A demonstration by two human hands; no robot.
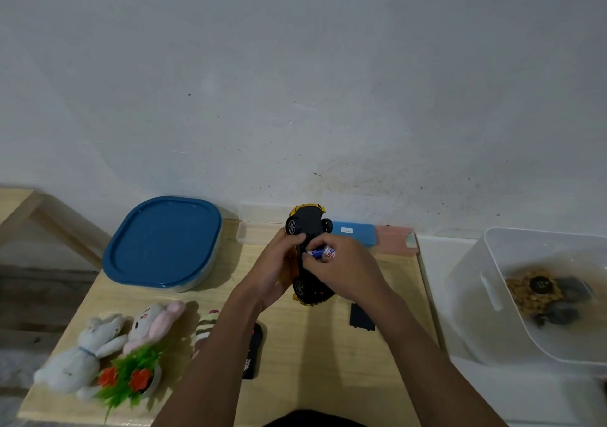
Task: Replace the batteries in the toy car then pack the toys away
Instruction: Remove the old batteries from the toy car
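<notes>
A yellow toy car (308,223) is turned upside down above the wooden table (315,361), black underside facing me. My left hand (279,269) grips the car's left side. My right hand (341,269) pinches a blue, white and red battery (323,252) against the car's underside, near its middle. The black battery cover (360,316) lies flat on the table below my right wrist. A black remote control (253,351) lies under my left forearm, partly hidden.
A container with a blue lid (162,242) stands at the back left. Two plush rabbits (98,344), a striped soft toy (205,324) and a small fake plant (131,377) lie at the front left. A clear bin (492,288) holding another toy sits right. Blue and pink cases (361,231) line the wall.
</notes>
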